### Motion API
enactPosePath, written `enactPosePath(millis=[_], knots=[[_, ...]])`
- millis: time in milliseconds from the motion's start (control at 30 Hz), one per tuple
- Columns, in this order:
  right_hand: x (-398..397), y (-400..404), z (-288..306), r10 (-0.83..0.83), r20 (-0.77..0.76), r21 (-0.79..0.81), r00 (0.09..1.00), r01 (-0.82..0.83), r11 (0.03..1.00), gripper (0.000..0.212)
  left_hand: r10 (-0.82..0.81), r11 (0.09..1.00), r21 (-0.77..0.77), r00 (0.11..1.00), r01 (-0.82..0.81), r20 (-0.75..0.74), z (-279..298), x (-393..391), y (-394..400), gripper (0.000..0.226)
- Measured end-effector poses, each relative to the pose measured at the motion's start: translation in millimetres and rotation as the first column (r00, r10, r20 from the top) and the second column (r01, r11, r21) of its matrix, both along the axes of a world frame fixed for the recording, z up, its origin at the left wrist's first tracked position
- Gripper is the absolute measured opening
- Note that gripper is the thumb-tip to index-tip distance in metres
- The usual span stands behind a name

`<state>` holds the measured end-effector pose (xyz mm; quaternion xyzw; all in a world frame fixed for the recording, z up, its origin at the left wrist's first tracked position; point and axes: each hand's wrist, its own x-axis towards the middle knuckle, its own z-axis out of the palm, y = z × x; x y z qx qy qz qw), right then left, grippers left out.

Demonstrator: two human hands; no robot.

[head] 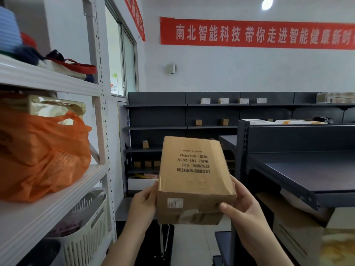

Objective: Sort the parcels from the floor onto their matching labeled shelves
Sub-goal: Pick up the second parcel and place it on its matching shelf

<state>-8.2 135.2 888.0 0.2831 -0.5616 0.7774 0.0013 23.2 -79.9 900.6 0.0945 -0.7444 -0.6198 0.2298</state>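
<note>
Brown cardboard parcel (194, 179), printed side up, small white label on near end, is held at chest height between left hand (143, 203) and right hand (243, 206); both grips clamped on its sides. Dented, taped end could slip if pressure is eased. Dark grey metal shelf (307, 175) just right; white rack with orange plastic bag (40, 150) crowds left.

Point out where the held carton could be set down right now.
The brown cardboard carton sits between left hand and right hand. Bare: dark grey metal shelf at right. Crowded: white shelf, filled by the orange plastic bag.
</note>
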Motion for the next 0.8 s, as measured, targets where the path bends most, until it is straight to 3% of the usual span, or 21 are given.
enactPosePath(millis=[333,533,700,800], knots=[[-1.7,0.9,-5.0,-0.092,-0.068,0.037,0.993,0.095,0.995,0.104,-0.117,0.983,0.154,0.984,0.096,0.137,12.6,7.4,10.3,0.072],[-4.9,4.8,-11.4,-0.060,-0.069,0.038,0.996,0.063,0.997,0.101,-0.215,0.975,0.087,0.965,0.203,0.152,18.6,16.5,13.6,0.040],[-6.6,6.7,-17.6,-0.041,-0.084,0.076,0.996,0.047,0.996,0.096,-0.205,0.971,0.156,0.968,0.182,0.146,18.1,21.3,10.1,0.037],[-6.0,6.2,-20.4,-0.041,-0.077,0.094,0.996,0.049,0.994,0.098,-0.198,0.977,0.087,0.979,0.192,0.057,13.3,23.8,7.7,0.033]])
